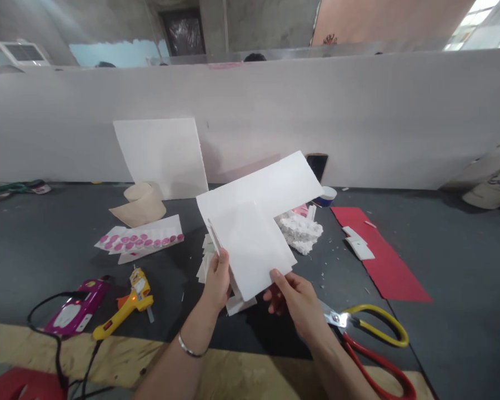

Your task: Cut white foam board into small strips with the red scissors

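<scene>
An L-shaped white foam sheet is held up over the dark table between both hands. My left hand grips its left edge, thumb on top and fingers behind. My right hand pinches the lower right corner, thumb pressed on the sheet. Under the sheet lie several small white foam pieces. A metal bracelet circles my left wrist.
Yellow-and-red scissors lie right of my right hand. A yellow glue gun and pink package sit left. A red sheet, crumbled white foam, pink sticker sheets, and a leaning white board are behind.
</scene>
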`<state>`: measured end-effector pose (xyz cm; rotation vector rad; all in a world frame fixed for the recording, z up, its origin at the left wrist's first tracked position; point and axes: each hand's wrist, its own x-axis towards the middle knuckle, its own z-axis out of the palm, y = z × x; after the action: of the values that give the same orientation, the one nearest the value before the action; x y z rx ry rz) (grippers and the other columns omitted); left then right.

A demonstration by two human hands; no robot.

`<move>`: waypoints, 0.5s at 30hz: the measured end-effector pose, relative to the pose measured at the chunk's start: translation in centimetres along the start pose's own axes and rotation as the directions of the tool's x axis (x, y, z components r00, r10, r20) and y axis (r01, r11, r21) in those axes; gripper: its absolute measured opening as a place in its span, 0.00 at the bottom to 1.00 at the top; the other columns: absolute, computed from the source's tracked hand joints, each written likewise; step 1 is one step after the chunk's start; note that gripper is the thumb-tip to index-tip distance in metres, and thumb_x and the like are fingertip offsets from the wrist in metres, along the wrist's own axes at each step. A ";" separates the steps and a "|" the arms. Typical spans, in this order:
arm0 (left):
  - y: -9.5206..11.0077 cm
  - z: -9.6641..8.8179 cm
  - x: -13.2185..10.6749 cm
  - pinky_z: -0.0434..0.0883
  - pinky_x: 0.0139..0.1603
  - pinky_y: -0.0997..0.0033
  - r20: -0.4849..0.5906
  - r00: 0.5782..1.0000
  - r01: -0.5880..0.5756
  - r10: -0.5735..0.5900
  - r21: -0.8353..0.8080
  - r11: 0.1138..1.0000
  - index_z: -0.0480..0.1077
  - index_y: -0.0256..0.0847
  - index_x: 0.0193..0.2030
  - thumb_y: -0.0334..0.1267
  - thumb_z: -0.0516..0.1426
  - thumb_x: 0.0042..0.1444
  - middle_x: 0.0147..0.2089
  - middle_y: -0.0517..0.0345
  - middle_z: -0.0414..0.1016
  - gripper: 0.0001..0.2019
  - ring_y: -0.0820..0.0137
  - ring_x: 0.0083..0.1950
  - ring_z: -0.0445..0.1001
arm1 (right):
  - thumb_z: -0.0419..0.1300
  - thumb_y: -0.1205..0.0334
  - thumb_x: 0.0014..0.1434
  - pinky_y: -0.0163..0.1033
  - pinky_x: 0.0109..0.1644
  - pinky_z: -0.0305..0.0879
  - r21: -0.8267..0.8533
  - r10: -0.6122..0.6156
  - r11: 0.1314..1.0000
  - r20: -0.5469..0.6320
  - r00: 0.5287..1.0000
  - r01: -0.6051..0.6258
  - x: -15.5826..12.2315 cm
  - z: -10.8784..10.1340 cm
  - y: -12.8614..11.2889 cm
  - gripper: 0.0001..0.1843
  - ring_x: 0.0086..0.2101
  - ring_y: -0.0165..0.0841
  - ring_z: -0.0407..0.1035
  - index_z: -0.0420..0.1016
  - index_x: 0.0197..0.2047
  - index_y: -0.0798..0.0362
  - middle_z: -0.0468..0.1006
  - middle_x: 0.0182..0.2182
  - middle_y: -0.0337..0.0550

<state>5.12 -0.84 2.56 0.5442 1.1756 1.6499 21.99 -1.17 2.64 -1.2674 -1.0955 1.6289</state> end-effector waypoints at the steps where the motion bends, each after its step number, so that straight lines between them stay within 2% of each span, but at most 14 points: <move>1: 0.0 0.0 0.0 0.77 0.49 0.53 0.001 1.000 0.010 -0.010 -0.004 1.000 0.75 0.36 0.46 0.67 0.64 0.44 0.41 0.43 0.84 0.35 0.49 0.50 0.81 | 0.63 0.31 0.52 0.32 0.18 0.61 -0.009 0.002 1.000 -0.006 1.000 -0.002 0.0 0.0 0.0 0.32 0.14 0.28 0.68 0.73 0.22 0.56 0.80 0.20 0.46; 8: 0.0 0.2 -0.2 0.77 0.49 0.53 0.014 1.000 -0.017 0.017 0.018 1.000 0.75 0.37 0.41 0.67 0.65 0.40 0.38 0.45 0.84 0.34 0.50 0.47 0.81 | 0.63 0.34 0.54 0.33 0.19 0.61 -0.015 0.026 1.000 -0.034 0.999 -0.026 -0.2 0.2 0.0 0.30 0.15 0.29 0.68 0.73 0.22 0.54 0.80 0.20 0.44; 15: 0.4 0.3 -0.4 0.78 0.48 0.54 0.079 0.996 -0.041 0.037 0.039 0.998 0.75 0.36 0.46 0.60 0.68 0.44 0.43 0.43 0.83 0.31 0.52 0.46 0.81 | 0.63 0.36 0.55 0.34 0.20 0.60 -0.039 0.026 0.999 -0.033 0.999 -0.028 0.0 0.2 0.2 0.27 0.15 0.30 0.68 0.73 0.24 0.54 0.80 0.20 0.43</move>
<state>5.38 -1.10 3.09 0.6555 1.1490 1.6260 21.76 -1.33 2.44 -1.3346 -1.0997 1.6085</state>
